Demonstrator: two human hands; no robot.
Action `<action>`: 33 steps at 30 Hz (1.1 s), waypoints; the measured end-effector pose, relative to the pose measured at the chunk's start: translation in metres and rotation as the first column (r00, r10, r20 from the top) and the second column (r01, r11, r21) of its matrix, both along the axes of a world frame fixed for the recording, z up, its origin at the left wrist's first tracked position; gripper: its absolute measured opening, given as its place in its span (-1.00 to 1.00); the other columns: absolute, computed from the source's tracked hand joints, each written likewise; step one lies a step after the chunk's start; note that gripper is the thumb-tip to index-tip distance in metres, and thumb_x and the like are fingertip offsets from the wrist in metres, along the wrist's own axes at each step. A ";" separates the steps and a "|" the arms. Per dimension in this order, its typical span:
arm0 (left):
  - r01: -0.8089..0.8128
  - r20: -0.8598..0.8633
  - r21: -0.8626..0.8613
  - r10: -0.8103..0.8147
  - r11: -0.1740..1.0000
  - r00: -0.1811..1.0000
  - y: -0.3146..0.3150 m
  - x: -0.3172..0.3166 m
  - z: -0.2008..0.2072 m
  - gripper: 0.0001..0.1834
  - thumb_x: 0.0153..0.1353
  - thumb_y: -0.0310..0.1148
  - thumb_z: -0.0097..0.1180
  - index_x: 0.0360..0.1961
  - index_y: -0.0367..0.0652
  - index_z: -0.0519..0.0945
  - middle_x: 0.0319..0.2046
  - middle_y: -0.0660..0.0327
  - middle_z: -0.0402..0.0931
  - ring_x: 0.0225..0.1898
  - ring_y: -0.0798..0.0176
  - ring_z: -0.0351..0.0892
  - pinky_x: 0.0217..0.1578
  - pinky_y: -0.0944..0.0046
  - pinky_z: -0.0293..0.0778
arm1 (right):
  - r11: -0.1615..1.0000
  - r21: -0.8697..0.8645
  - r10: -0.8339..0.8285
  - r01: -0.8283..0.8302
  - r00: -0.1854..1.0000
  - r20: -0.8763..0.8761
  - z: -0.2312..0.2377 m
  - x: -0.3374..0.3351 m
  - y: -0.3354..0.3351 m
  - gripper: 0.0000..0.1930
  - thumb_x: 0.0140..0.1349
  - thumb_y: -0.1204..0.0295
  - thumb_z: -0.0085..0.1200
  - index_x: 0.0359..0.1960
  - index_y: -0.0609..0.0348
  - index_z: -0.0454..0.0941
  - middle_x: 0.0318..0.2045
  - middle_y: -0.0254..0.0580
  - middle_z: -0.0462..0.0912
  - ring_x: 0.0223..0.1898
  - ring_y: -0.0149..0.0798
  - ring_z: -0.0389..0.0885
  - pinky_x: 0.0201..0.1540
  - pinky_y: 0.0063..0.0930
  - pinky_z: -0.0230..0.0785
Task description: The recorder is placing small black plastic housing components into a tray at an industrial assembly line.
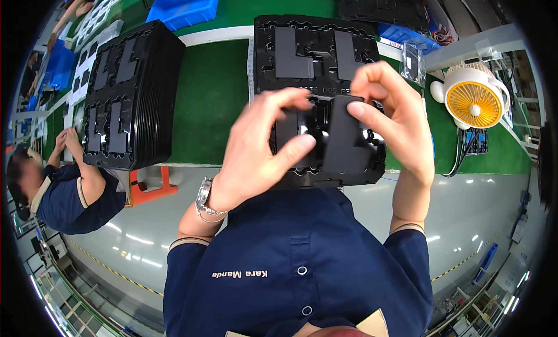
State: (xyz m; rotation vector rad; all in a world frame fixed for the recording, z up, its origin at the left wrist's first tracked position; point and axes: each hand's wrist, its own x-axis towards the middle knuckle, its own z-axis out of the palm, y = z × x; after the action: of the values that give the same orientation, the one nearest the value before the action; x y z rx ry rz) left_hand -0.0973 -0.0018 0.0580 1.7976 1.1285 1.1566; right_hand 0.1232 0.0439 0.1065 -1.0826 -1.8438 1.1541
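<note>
My right hand (398, 116) pinches a flat, dark L-shaped plate (343, 136) by its upper edge, thumb on the near face. The plate stands tilted over the near right part of a black moulded plastic tray (322, 23). My left hand (256, 142) hovers over the tray's left side, fingers apart and slightly blurred, holding nothing that I can see. Two similar dark plates, one at left (285, 52) and one at right (347, 53), lie in the tray's far pockets. My hands and the held plate partly hide the near pockets.
A tall stack of black trays (160, 98) stands at left, with plates in its top tray. A blue bin (183, 8) sits at the back. On the right are a yellow-and-white fan (474, 101) and a clear bag (411, 63). A co-worker (78, 200) sits at far left.
</note>
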 end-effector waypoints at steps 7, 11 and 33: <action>0.029 0.387 -0.322 0.104 0.946 0.916 0.000 0.009 0.013 -0.77 0.26 -0.35 0.15 -0.18 -0.31 0.53 -0.38 0.33 0.55 -0.36 0.47 0.49 -0.31 0.39 0.46 | 0.997 0.069 0.006 0.018 0.946 -0.325 -0.012 -0.051 0.009 -0.79 0.25 0.46 0.15 -0.15 0.29 0.49 -0.38 -0.29 0.59 -0.31 -0.46 0.54 -0.17 -0.56 0.39; 0.074 0.518 -0.324 0.111 0.943 0.848 0.001 0.002 0.008 -0.79 0.27 -0.37 0.11 -0.18 -0.30 0.53 -0.32 0.28 0.56 -0.26 0.45 0.51 -0.19 0.37 0.47 | 0.992 -0.074 0.077 -0.103 0.953 -0.292 -0.013 -0.047 0.004 -0.85 0.28 0.43 0.11 -0.31 0.29 0.52 -0.36 -0.29 0.57 -0.28 -0.45 0.55 -0.15 -0.50 0.41; -0.088 0.320 -0.213 0.155 0.973 0.935 -0.004 0.009 0.009 -0.74 0.21 -0.36 0.11 -0.14 -0.31 0.51 -0.43 0.22 0.50 -0.41 0.36 0.47 -0.35 0.31 0.44 | 0.984 -0.122 0.070 -0.126 0.920 -0.385 -0.018 -0.052 -0.004 -0.88 0.28 0.48 0.13 -0.31 0.30 0.51 -0.39 -0.28 0.55 -0.33 -0.43 0.51 -0.24 -0.53 0.38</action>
State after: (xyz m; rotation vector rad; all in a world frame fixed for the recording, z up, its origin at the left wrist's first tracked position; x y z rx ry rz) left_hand -0.0885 -0.0059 0.0668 1.3359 1.1173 1.3164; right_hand 0.0715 0.0400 0.0881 -0.7789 -1.5409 1.4625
